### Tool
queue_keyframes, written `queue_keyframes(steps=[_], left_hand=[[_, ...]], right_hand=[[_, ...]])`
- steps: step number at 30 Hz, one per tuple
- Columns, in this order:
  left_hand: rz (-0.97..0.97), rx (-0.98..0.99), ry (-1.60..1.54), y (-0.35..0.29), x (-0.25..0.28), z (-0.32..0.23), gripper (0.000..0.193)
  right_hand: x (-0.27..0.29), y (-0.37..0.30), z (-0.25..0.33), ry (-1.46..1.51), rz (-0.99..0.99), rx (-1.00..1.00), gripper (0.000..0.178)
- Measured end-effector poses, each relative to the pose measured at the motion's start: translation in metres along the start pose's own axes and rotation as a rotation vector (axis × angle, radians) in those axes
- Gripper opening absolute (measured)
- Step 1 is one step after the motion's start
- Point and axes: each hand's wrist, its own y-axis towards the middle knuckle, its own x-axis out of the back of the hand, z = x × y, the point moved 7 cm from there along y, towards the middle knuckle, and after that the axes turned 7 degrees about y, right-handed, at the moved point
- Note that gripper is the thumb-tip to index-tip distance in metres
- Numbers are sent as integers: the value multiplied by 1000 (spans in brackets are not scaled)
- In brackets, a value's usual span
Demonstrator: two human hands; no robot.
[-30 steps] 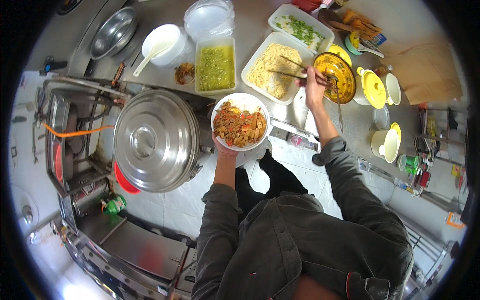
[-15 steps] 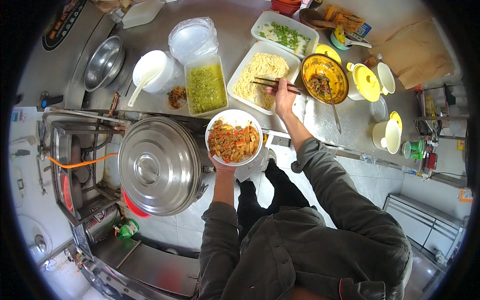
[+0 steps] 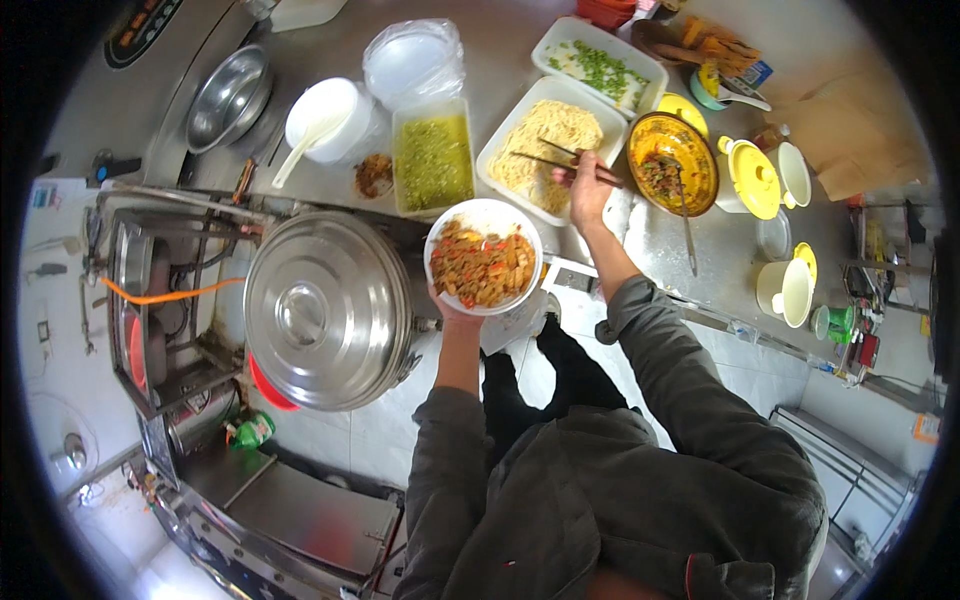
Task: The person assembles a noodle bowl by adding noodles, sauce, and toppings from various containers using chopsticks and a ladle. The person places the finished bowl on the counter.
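My left hand (image 3: pixel 452 305) holds up a white bowl (image 3: pixel 484 256) from beneath; the bowl is filled with brown, orange and red chopped food. My right hand (image 3: pixel 588 190) grips a pair of dark chopsticks (image 3: pixel 556 160) whose tips reach left over a white rectangular tray of pale noodles (image 3: pixel 545 144). The hand hovers at that tray's near right corner, just left of a yellow bowl (image 3: pixel 672 148) holding dark sauce and a long spoon.
A large steel pot with a lid (image 3: pixel 326 308) stands left of the bowl. On the steel counter are a tub of green sauce (image 3: pixel 432 158), a tray of chopped greens (image 3: pixel 600 62), a white bucket with a ladle (image 3: pixel 322 120), a steel bowl (image 3: pixel 228 96) and yellow-lidded pots (image 3: pixel 752 178).
My right hand left the yellow sauce bowl and moved left with the chopsticks to the noodle tray. The white bowl stayed in my left hand.
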Motion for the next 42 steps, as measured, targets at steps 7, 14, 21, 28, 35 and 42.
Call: queue_keyframes(steps=[7, 14, 21, 28, 35, 42], left_hand=[[-62, -18, 34, 5, -14, -4, 65], [-45, -8, 40, 21, -21, 4, 63], [-50, 84, 86, 28, -23, 19, 59], [-22, 102, 114, 27, -35, 22, 59], [49, 135, 83, 26, -48, 21, 63], [53, 140, 94, 23, -50, 21, 67]], right_hand=[[-9, -5, 20, -108, -35, -56, 32], [-5, -81, 126, -336, 125, 161, 41], [-32, -155, 119, -350, 439, 148, 31], [-55, -183, 134, -597, 681, 479, 21], [-64, -205, 141, -639, 819, 608, 13], [-56, -206, 151, -579, 848, 622, 15]])
